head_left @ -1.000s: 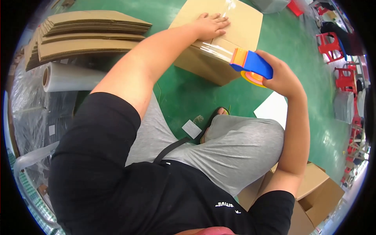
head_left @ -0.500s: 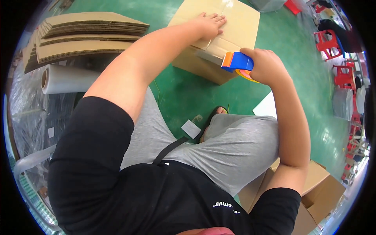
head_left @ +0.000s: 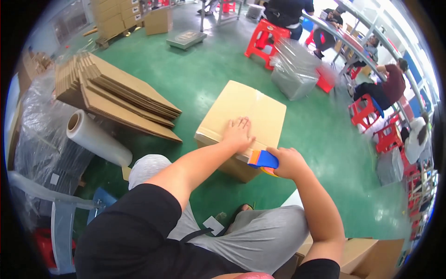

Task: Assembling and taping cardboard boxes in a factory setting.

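A closed cardboard box (head_left: 244, 122) sits on the green floor (head_left: 204, 79) just in front of the seated person's knees, its top flaps folded shut so that nothing of its contents shows. The left hand (head_left: 238, 133) lies flat and spread on the top near the near edge, gripping nothing, apparently pressing the flaps down so they stay level. The right hand (head_left: 289, 162) is clenched around the handle of a blue and orange tape dispenser (head_left: 263, 160), whose front end meets the box at its near top edge, just beside the left hand's fingers; held this way, the tool seems set to lay tape across the seam. To the left on the floor lies a stack of flattened cardboard sheets (head_left: 116, 95), and beside it a roll of clear stretch film (head_left: 96, 138) rests against plastic-wrapped goods. Farther off stand a plastic-wrapped bundle (head_left: 297, 69) and red stools (head_left: 265, 36), with other people seated at a long bench along the right.
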`<state>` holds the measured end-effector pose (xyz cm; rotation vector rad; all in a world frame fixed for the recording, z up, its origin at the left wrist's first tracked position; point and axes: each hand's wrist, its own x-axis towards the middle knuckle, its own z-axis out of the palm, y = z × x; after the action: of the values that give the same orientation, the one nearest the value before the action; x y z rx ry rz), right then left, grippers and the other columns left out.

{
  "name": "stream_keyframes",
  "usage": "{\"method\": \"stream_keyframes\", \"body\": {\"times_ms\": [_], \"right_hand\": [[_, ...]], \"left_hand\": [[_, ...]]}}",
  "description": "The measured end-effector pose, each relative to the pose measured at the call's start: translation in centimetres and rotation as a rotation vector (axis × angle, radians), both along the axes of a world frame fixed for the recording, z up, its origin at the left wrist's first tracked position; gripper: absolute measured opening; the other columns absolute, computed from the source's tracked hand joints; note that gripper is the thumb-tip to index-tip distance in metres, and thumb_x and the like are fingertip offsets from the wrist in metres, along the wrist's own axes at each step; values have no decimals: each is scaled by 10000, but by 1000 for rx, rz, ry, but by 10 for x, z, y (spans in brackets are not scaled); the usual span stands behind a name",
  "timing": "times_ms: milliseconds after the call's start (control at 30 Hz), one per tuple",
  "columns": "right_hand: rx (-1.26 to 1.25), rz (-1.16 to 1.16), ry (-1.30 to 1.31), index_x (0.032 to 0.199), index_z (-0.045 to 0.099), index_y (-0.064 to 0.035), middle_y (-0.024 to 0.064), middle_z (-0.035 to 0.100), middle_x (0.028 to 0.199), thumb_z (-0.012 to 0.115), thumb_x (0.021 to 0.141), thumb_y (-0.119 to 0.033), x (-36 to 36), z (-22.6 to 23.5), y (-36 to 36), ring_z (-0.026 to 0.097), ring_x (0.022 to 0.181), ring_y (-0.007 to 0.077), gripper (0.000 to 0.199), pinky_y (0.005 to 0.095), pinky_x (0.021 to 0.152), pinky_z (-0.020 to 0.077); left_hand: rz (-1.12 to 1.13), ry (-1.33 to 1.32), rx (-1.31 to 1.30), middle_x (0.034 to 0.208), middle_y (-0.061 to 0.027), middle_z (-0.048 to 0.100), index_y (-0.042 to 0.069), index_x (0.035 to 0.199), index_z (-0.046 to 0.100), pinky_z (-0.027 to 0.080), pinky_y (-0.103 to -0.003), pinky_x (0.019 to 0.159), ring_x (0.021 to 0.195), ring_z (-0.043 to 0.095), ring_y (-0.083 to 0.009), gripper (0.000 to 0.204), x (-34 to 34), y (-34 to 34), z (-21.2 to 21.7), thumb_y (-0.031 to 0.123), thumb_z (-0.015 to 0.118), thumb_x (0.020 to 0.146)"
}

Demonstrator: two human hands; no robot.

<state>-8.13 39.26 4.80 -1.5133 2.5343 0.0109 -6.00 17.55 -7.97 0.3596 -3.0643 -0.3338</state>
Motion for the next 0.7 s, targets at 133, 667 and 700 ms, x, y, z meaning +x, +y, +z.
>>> {"method": "stream_keyframes", "body": {"times_ms": [133, 667, 700], "right_hand": [[-68, -95, -64, 1271, 547, -189, 121, 654, 995, 693, 701, -209, -1, 9, 42, 631, 929, 321, 589, 412, 893, 457], [311, -114, -11, 1152, 639, -153, 143, 686, 956, 742, 655, -331, -64, -7, 126, 631, 874, 366, 538, 445, 808, 495], [342, -80, 12, 1107, 655, -174, 129, 691, 932, 734, 651, -324, -63, -10, 119, 643, 864, 351, 487, 441, 782, 510]], "left_hand": [[-18, 22, 30, 1575, -102, 213, 38, 1498, 212, 159, -490, 1163, 1457, 185, -240, 739, 4, -3, 2, 502, 388, 950], [2, 117, -9, 1562, -89, 257, 31, 1480, 265, 182, -493, 1145, 1447, 216, -229, 711, -25, -1, -17, 485, 384, 946], [1, 119, -8, 1562, -89, 257, 31, 1480, 265, 182, -493, 1145, 1447, 216, -229, 711, -25, 0, -17, 485, 384, 946]]}}
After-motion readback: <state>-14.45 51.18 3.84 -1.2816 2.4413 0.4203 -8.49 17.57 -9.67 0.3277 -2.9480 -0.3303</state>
